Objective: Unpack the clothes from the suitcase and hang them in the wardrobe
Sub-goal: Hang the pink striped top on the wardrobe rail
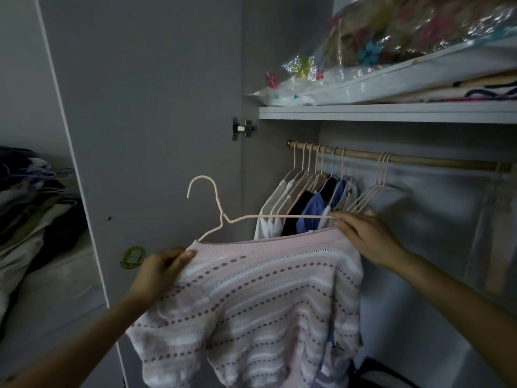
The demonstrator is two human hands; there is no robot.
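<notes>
A person stands at an open wardrobe, fitting a pink striped sweater (260, 298) onto a pale wire hanger (223, 217). The left hand (159, 273) pinches the sweater's left shoulder; the right hand (366, 239) grasps the neckline and the hanger's right arm, which sits outside the neck opening. The sweater is held in front of the wardrobe, below the wooden rail (405, 159). Several garments (305, 203) already hang there beside a few bare hangers (375, 191). More clothes (30, 208) lie heaped at left, suggesting the job is only partly done. The suitcase is out of view.
</notes>
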